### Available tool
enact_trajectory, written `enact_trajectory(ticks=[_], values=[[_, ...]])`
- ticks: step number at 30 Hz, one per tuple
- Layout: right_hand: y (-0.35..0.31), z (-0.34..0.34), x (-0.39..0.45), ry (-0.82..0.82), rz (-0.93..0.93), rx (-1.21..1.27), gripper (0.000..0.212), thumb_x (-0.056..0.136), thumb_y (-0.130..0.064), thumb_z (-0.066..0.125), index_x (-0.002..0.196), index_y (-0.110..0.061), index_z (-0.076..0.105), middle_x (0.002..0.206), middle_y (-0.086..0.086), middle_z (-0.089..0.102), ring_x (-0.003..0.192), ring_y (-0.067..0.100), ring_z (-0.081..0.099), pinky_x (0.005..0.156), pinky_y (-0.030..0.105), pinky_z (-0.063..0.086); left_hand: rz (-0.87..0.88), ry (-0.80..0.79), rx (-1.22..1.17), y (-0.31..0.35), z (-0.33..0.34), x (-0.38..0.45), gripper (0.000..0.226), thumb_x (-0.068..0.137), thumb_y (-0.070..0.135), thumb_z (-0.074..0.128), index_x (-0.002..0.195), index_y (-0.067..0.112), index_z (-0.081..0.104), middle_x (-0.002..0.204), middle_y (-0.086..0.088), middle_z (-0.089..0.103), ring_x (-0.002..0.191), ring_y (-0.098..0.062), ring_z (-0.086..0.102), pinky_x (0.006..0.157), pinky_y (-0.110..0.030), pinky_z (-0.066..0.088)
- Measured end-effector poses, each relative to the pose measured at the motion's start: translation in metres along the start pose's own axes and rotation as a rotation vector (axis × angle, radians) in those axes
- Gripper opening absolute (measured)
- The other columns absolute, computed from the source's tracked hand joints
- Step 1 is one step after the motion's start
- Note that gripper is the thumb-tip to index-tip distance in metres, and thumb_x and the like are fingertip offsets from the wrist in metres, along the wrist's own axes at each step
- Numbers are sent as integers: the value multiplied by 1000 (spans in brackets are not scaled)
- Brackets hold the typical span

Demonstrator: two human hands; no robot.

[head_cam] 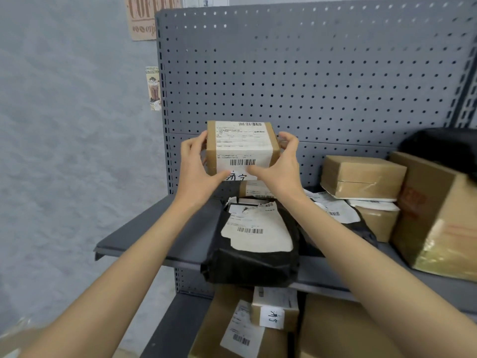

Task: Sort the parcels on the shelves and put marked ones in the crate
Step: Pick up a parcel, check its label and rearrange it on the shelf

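In the head view, the left hand (193, 167) and right hand (280, 164) hold a small cardboard box (242, 147) between them, each grip clamped on one end, lifted above the shelf (154, 233) with its label facing the person. Handwritten characters show at its lower edge, so it looks marked and bound for the crate, which is out of view. At 6 o'clock of it lies a black bag parcel (250, 254); more boxes (361, 177) at 3 o'clock remain unsorted. Most work seems left.

Grey pegboard shelving (309, 73) stands against a blue-grey wall (64, 125) with coffee posters (142, 19).
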State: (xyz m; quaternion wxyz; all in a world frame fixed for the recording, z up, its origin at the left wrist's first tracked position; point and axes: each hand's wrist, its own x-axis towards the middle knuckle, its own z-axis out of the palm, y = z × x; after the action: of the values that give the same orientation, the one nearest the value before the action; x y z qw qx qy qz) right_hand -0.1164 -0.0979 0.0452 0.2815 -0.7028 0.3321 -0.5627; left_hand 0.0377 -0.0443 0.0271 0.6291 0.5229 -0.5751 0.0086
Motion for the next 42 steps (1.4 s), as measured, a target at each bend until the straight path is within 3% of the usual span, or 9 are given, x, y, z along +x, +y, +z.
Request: enact_trajectory(ticks=[3,6,11,16,20,24,32,37,42], values=[[0,-10,-11,32,-42,-19,107,67,-6,82,147,-20,12,136,0,39,125,11,39,94,20,33,131,20,81,7,4,-9,90,67,2,81,143,13,32,122,3,31,113,-3,41,98,-6,34],[-2,-18,-22,70,-119,-42,106,69,-8,80,149,-15,11,141,4,34,130,10,33,93,5,25,224,72,131,16,7,-15,88,67,2,81,141,7,34,123,-4,35,110,-1,43,93,-2,35],[-8,-30,-40,134,-315,-110,96,70,0,75,147,-6,17,127,5,32,101,-33,23,79,-11,21,337,184,229,34,8,-23,77,72,7,79,137,7,38,129,-8,42,107,0,45,83,-7,41],[-9,-42,-48,227,-408,-217,103,68,0,73,149,-5,11,120,4,27,101,-6,29,83,-7,25,402,268,258,39,14,-30,70,72,8,78,130,2,40,125,-14,46,112,-10,45,86,-13,41],[-10,-54,-52,269,-424,-209,100,69,-1,76,148,-4,15,127,12,34,107,-16,28,89,-5,24,401,234,185,44,23,-32,63,77,15,76,128,3,41,124,-3,46,111,-7,45,93,-25,44],[-13,-65,-46,250,-342,-86,95,72,-11,77,148,-12,18,134,5,38,122,2,39,101,14,36,344,169,94,55,27,-31,63,77,18,75,130,12,42,122,14,44,110,0,47,94,-20,43],[-26,-79,-32,237,151,446,52,75,-20,79,116,-15,46,111,-4,61,94,2,59,68,9,48,112,57,-165,85,18,-11,43,85,21,67,126,19,58,114,7,61,98,0,55,90,-26,50],[-16,-75,-32,147,371,658,41,82,-24,72,115,-12,51,109,4,68,90,13,65,81,31,53,226,23,-183,88,14,-13,33,82,42,58,112,29,63,106,18,61,104,-17,57,92,-39,49],[-17,-65,-36,207,227,536,54,76,-14,76,119,-16,43,119,0,58,112,18,59,96,45,50,186,47,-183,75,12,-17,32,83,38,61,112,23,58,102,19,60,99,-1,59,88,-24,48]])
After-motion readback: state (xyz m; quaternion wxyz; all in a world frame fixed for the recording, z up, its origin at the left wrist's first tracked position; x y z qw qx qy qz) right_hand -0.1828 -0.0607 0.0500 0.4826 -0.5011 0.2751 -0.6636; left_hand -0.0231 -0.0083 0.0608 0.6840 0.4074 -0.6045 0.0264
